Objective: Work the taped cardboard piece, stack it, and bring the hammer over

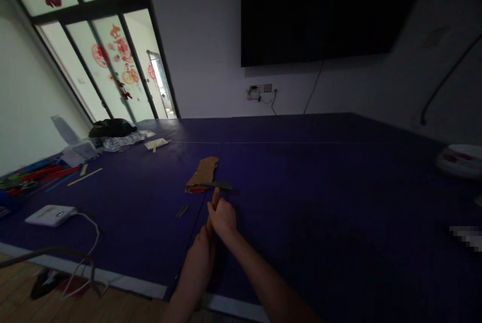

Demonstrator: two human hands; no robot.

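Both my hands grip a hammer (216, 196) by its wooden, orange-brown handle. My right hand (223, 216) is wrapped around it higher up, nearer the dark metal head. Lower on the handle, my left hand (201, 248) is closed around it. The hammer's head lies crosswise at the near edge of a torn piece of brown cardboard (204, 170), with something red under that edge. Whether the head touches the cardboard I cannot tell. A small dark tool (183, 210), its kind unclear, lies on the purple table left of my hands.
At the left stand a white power bank (50, 215) with a cable, a pile of coloured items (41, 175) and a thin pale strip (85, 177). A black bag (113, 127) lies at the back left, a white bowl-like container (461, 159) at the right. A large screen (320, 11) hangs on the wall.
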